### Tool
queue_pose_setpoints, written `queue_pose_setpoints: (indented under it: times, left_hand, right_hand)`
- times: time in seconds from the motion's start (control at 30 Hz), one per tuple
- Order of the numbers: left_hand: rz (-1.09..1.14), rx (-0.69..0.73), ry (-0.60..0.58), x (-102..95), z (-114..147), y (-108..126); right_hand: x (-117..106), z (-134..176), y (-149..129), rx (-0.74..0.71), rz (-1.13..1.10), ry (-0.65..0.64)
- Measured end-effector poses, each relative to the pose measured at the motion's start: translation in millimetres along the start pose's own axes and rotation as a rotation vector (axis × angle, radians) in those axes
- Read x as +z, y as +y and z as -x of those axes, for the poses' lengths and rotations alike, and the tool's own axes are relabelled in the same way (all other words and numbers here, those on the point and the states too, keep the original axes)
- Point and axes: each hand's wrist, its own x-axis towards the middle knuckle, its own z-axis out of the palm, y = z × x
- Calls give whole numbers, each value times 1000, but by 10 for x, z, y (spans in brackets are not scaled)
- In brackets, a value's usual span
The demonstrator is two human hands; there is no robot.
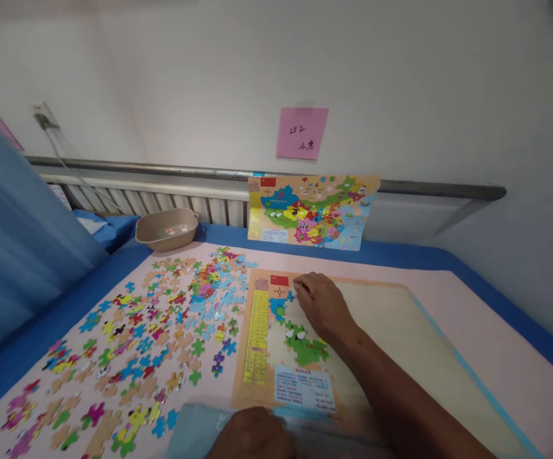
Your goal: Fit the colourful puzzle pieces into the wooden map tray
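Observation:
A partly filled jigsaw board (381, 357) lies in front of me, its map pieces joined along the left side. My right hand (317, 299) rests over the board's upper part, just right of the red flag section (279, 280). Its fingers are curled and pinched together; whatever is between them is too small or hidden to make out. A green section with white sheep (302, 344) lies below that hand. My left hand (252, 435) is closed at the board's near edge, beside a pale blue sheet (192, 427). Its fingertips are hidden.
Many loose puzzle pieces (137, 331) are spread over the pink cloth at left. A beige basket (167, 231) with a few pieces stands behind them. The reference map picture (312, 213) leans against the wall rail (180, 171). A blue curtain (22, 236) hangs at far left.

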Motion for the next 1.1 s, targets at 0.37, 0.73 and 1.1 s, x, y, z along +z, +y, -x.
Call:
queue_pose_setpoints:
  times: [0.37, 0.73, 1.1]
  left_hand:
    - [-152, 71, 18, -242, -202, 5]
    - [-202, 74, -25, -211, -186, 11]
    - [-160, 42, -285, -547, -293, -67]
  right_hand:
    - [-269, 24, -349, 29, -271, 52]
    - [-98, 876, -466, 13, -415, 98]
    - [12, 776, -249, -69, -309, 134]
